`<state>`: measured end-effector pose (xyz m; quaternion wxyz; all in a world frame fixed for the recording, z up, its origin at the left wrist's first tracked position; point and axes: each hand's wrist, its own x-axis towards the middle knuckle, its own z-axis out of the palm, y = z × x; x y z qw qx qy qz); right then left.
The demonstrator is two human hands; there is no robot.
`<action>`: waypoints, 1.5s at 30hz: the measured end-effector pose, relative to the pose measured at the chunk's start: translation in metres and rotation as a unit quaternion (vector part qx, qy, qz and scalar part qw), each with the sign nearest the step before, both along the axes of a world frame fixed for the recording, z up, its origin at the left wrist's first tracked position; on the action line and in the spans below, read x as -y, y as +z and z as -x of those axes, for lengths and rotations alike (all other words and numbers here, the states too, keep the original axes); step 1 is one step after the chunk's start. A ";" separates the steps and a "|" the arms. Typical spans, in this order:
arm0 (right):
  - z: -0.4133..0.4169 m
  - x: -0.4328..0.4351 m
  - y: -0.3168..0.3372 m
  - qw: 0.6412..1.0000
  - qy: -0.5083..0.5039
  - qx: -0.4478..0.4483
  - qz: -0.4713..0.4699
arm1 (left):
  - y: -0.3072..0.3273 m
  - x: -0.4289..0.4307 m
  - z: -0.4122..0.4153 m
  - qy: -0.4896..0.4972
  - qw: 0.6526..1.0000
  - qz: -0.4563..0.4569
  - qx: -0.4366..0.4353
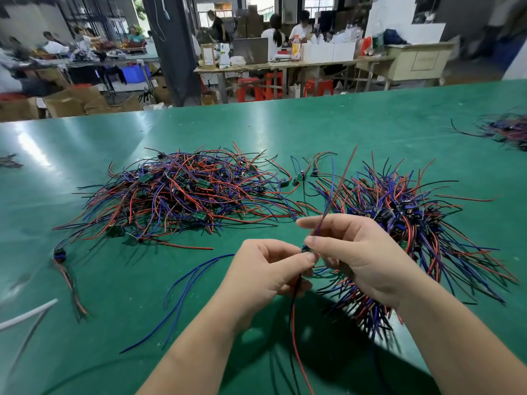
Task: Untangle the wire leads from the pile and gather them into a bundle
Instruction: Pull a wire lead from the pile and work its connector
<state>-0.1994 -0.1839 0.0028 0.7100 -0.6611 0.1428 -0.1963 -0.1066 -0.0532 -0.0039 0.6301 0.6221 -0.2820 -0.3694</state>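
A tangled pile of red, blue and black wire leads [182, 195] with small green boards lies at the middle left of the green table [342, 124]. A gathered bundle of leads [405, 223] spreads out on the right. Just in front of me, my left hand [265, 277] pinches one lead at its small connector; red and black wires [295, 337] hang down from it. My right hand [353, 252] pinches the same lead's upper wires [339, 183], which stick up and away. Part of the bundle is hidden under my right wrist.
Loose blue wires [185, 292] lie left of my left hand. A single lead with a connector [64, 269] rests at the far left, white strips [25, 317] near the left edge, another wire heap [507, 129] at the far right. People work at tables beyond.
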 end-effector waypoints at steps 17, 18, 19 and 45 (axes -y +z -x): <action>0.003 0.027 0.014 0.961 -0.223 0.071 -0.147 | 0.006 -0.013 -0.001 -0.242 0.966 -0.083 0.027; 0.003 0.028 0.014 0.956 -0.236 0.076 -0.158 | 0.006 -0.014 -0.002 -0.254 0.962 -0.093 0.033; 0.003 0.030 0.015 0.947 -0.257 0.084 -0.174 | 0.005 -0.014 -0.002 -0.270 0.956 -0.106 0.041; -0.006 -0.004 -0.002 0.988 -0.046 0.142 -0.036 | -0.003 0.011 0.009 0.013 0.955 0.146 -0.259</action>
